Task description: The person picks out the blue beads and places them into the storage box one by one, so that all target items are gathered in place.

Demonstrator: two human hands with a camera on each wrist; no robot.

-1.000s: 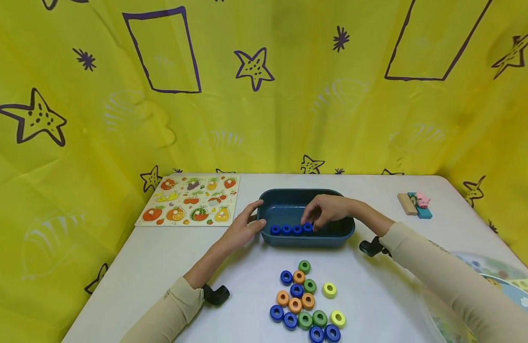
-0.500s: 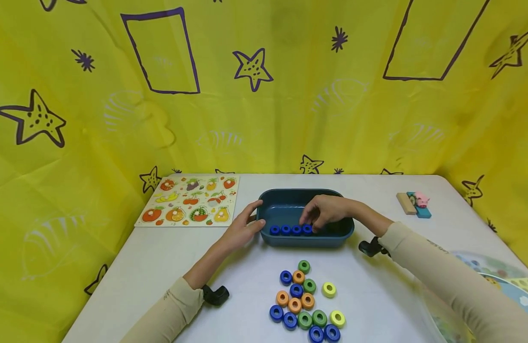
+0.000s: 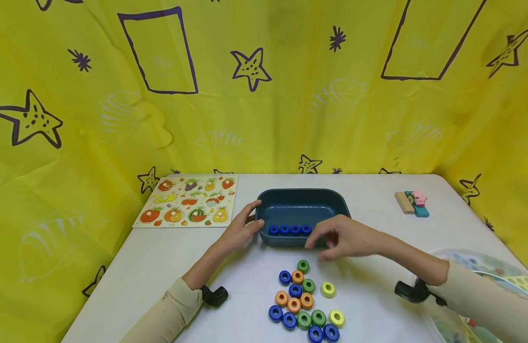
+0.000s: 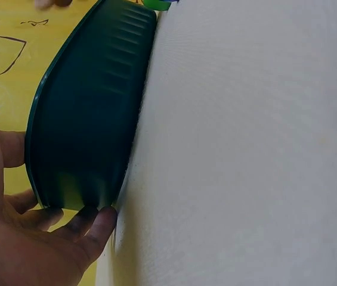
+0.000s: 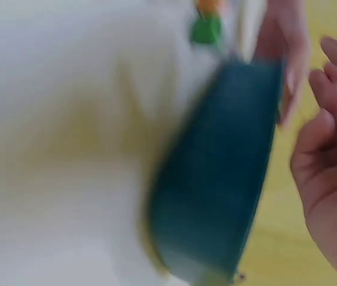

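Observation:
A dark teal plastic bin (image 3: 304, 213) stands on the table, with several blue ring-shaped beads (image 3: 295, 230) in a row along its near inside wall. My left hand (image 3: 242, 228) holds the bin's left end. In the left wrist view the fingers (image 4: 99, 229) curve against the bin's end wall. Over the bin's near right rim hovers my right hand (image 3: 347, 237), its fingers loosely bent with nothing between them. The right wrist view is blurred but shows this hand (image 5: 335, 161) apart from the bin (image 5: 222, 173).
Loose green, orange, yellow and blue ring beads (image 3: 307, 300) lie in a cluster in front of the bin. A fruit picture board (image 3: 187, 200) is at the back left. Small blocks with a pink pig figure (image 3: 420, 198) sit at the back right. A round, colourfully printed surface (image 3: 452, 259) lies at right.
My right hand has let go of a blue bead at the right end of the row and moved out of the bin, right and nearer me. The left hand keeps its place.

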